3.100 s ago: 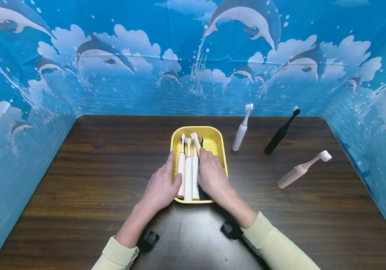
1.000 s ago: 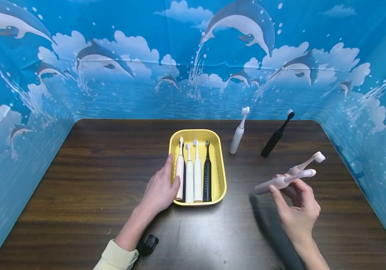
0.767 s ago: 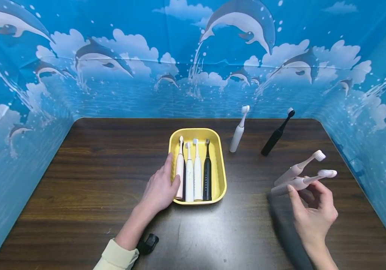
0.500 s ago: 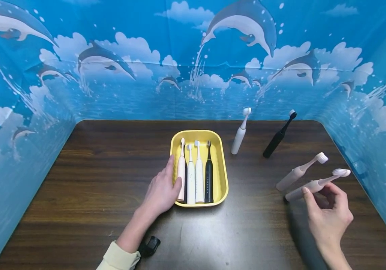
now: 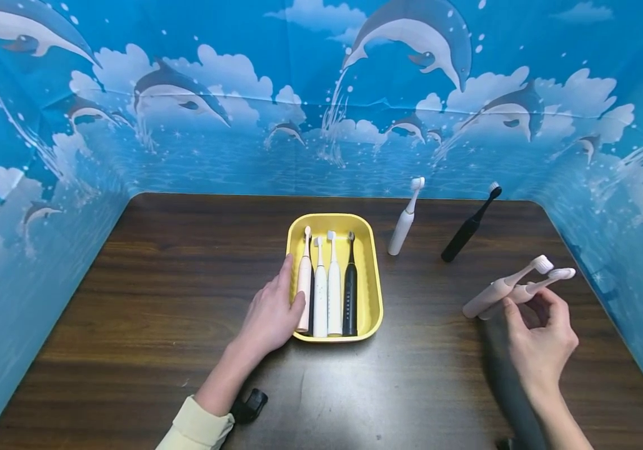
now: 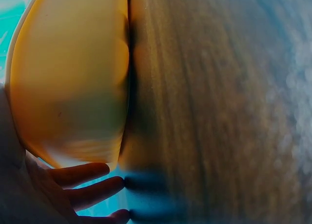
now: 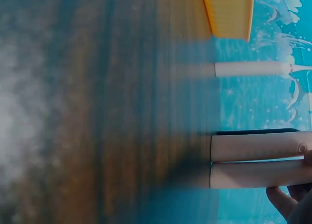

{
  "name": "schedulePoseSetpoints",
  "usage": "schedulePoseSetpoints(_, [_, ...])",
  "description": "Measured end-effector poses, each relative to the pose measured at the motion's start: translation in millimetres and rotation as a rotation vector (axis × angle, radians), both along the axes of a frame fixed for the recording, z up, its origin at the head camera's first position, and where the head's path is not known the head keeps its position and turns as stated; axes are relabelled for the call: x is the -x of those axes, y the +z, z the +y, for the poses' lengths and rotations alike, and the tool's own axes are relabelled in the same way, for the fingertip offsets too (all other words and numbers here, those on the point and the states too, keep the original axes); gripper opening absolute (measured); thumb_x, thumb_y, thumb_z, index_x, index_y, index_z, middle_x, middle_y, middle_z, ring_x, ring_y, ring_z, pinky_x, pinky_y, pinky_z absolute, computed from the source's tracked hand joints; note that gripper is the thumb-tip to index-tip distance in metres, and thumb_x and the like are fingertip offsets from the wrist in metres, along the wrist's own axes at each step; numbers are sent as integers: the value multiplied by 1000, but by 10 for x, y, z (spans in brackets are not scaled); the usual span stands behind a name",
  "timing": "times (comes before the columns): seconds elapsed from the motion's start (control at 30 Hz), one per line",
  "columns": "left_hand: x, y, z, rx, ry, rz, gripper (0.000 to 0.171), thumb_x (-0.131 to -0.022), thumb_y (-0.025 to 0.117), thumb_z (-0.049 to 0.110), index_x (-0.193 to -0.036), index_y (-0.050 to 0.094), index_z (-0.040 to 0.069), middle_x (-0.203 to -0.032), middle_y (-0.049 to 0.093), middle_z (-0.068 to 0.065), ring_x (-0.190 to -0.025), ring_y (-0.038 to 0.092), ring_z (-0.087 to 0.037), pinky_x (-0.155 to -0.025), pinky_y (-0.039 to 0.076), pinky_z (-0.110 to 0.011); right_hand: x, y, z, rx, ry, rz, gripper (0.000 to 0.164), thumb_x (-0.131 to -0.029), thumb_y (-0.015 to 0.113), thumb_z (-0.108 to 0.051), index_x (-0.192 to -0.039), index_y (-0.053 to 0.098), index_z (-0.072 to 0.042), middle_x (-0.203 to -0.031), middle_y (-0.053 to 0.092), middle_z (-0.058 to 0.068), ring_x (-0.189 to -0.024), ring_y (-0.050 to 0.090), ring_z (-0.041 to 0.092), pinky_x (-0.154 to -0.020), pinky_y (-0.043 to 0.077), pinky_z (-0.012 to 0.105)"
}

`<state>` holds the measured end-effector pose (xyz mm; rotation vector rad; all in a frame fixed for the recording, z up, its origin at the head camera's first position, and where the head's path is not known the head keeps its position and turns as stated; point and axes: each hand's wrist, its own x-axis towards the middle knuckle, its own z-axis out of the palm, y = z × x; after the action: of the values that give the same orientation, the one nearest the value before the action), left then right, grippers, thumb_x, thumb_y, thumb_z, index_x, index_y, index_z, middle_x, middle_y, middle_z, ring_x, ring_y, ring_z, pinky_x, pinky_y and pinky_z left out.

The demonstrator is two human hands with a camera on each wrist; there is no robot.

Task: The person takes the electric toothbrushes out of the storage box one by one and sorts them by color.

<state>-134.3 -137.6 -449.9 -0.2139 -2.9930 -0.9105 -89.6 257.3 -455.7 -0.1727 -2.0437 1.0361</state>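
Wooden table (image 5: 175, 300): three standing toothbrushes (image 5: 402, 232); right hand (image 5: 543, 342) pinches another toothbrush (image 5: 522, 292).

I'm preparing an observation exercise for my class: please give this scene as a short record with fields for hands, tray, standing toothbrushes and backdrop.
Left hand: resting against the left side of the yellow tray
Right hand: pinching a pale pink toothbrush
Tray contents: five toothbrushes, one mostly hidden
Standing on table: white brush, black brush, pink brush beside the pinched one
Backdrop: blue, with dolphins and clouds
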Motion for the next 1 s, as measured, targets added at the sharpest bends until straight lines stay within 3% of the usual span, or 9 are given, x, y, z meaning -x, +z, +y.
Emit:
schedulePoseSetpoints(0.3, [5, 19, -1, 6, 4, -13, 75, -101, 55, 29, -164, 21, 8, -144, 55, -26, -118, 60, -45, -95, 48, -58, 53, -14, -32, -10, 57, -38, 52, -81, 73, 19, -130, 59, 12, -114, 62, -10, -100, 59, -10, -84, 47, 8])
schedulePoseSetpoints(0.53, [1, 29, 4, 10, 8, -25, 75, -101, 54, 29, -164, 20, 9, -144, 55, -26, -117, 60, -46, -95, 48, -58, 55, -29, -29, -21, 74, -89, 53, -84, 69, 20, -134, 54, 13, -117, 52, -25, -102, 55, -11, -86, 45, 6])
schedulePoseSetpoints(0.8, [5, 17, 2, 4, 0, -23, 75, -101, 54, 29, -164, 19, 8, -144, 54, -28, -117, 60, -45, -95, 48, -58, 1, 20, -18, -55, 141, -117, 59, -85, 67, 20, -140, 52, 7, -120, 58, -16, -104, 56, -12, -87, 45, 8])
schedulePoseSetpoints(1.0, [8, 22, -3, 4, 0, -30, 75, -101, 54, 29, -164, 19, 8, -143, 54, -28, -118, 60, -46, -95, 47, -59, -14, 20, -43, 27, 130, -194, 64, -87, 64, 17, -147, 48, 2, -123, 52, -19, -107, 55, -9, -88, 45, 8])
